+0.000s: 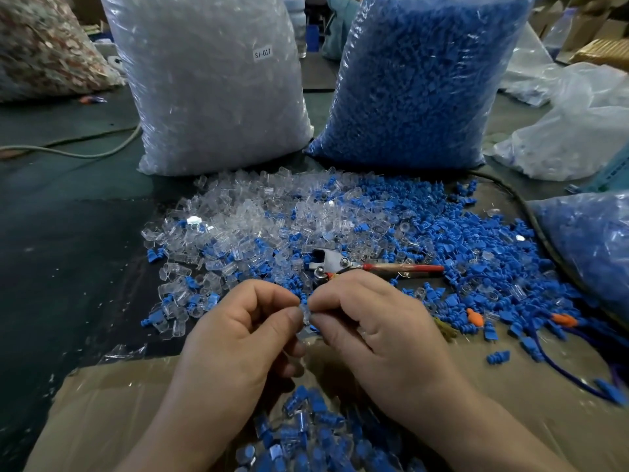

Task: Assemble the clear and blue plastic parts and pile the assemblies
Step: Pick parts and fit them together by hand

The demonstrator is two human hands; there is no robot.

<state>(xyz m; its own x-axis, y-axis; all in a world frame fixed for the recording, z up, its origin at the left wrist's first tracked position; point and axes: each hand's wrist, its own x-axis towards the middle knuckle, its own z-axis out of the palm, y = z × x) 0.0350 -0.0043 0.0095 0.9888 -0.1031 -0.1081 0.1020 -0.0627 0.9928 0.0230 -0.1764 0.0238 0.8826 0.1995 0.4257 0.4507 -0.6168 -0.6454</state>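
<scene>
Pinched between left hand (238, 332) and right hand (371, 321): one small clear part (306, 314). Gripped narrowly from both sides, with thumb and forefinger tips of each hand nearly meeting around it and the other fingers curled in. Blue piece inside it or not: cannot tell, hidden by fingertips.

Directly under the grip and nearer the body, on brown cardboard (102, 403): a pile of assemblies (306, 434), blue inside clear. Just beyond the grip, close to the right knuckles: a metal tool (360, 265) with a red handle, lying flat on scattered parts. Beyond and to the left: loose clear parts (238, 219) in a heap. Beyond and to the right: loose blue parts (442, 226), mixed with clear ones toward the middle. Farther off, standing upright: bag of clear parts (211, 80) to the left, bag of blue parts (418, 80) to the right. Well right of the grip, among the blue: orange pieces (474, 317).
</scene>
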